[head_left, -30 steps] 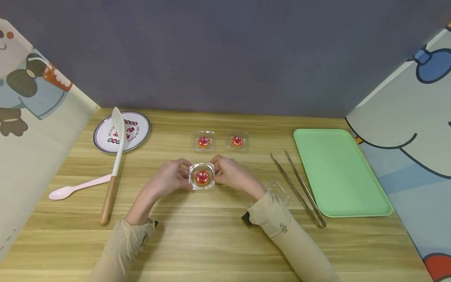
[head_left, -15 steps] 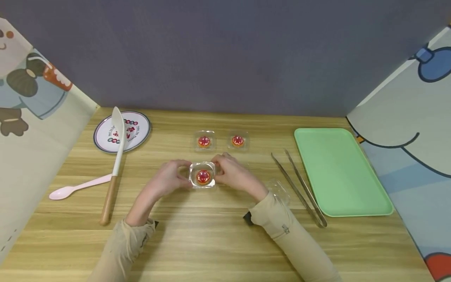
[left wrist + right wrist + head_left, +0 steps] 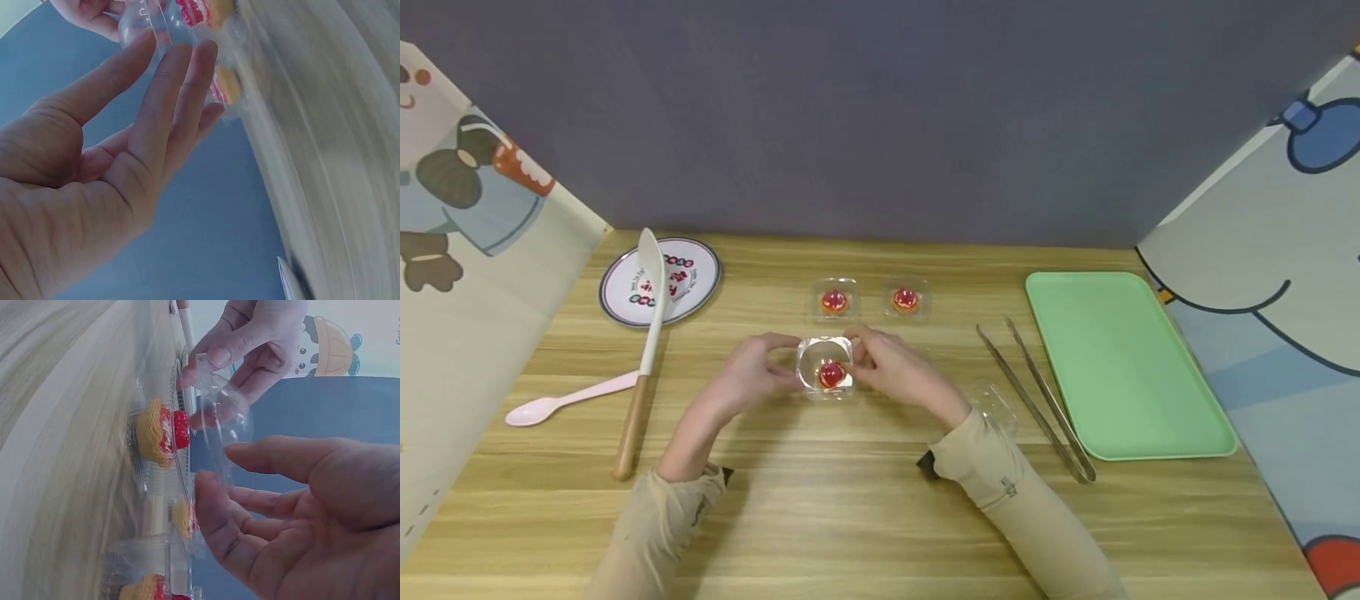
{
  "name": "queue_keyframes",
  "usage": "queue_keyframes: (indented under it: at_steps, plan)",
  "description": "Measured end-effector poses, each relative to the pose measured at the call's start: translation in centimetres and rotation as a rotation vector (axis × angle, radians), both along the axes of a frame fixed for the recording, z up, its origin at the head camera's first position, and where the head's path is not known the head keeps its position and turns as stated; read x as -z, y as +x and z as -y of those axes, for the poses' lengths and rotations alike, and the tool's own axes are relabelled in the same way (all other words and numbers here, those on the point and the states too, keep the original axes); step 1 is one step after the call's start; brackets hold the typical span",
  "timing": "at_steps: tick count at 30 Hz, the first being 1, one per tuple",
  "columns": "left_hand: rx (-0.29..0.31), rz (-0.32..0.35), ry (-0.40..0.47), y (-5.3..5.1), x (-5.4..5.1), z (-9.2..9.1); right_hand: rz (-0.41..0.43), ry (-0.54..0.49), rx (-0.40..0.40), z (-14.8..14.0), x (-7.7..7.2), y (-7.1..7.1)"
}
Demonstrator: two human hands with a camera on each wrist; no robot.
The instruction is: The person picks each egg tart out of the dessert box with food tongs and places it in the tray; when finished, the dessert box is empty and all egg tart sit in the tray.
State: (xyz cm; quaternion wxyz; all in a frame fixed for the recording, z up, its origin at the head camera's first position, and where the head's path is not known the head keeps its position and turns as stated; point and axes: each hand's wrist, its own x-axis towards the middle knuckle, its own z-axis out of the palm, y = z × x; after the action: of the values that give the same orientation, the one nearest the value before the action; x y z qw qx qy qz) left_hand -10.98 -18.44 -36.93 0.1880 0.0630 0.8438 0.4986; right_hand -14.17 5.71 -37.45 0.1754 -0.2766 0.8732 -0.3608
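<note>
A clear plastic domed lid is held between both hands, tilted above a clear base that carries a small tart with a red top. My left hand pinches the lid's left edge between thumb and fingers. On the opposite edge, the thumb and forefinger of my right hand grip it. The right wrist view shows a gap between lid and base. Two more tarts in clear boxes, a left one and a right one, stand behind the hands.
Another clear plastic piece lies by the right sleeve. Metal tongs and a green tray are at right. At left are a plate, a white spoon with a wooden handle across it, and a pink spoon.
The lid has moved slightly up and left in the head view, so it sits off-centre over the tart. My left hand has shifted a little left with it.
</note>
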Motion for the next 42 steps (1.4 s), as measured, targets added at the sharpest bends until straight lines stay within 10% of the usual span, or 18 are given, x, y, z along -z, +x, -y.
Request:
queue_keyframes:
  at_steps: [28,38,42]
  plan:
    - [-0.265,-0.184,0.182,-0.2,-0.8,2.4,0.210,-0.561,0.235,2.9,0.5,-1.1]
    - [-0.341,-0.447,0.040,-0.5,-0.7,3.2,0.287,-0.684,0.242,4.5,0.5,-1.5]
    - [-0.346,-0.455,0.093,-0.5,-0.7,3.8,0.280,-0.697,0.238,5.2,0.4,-1.6]
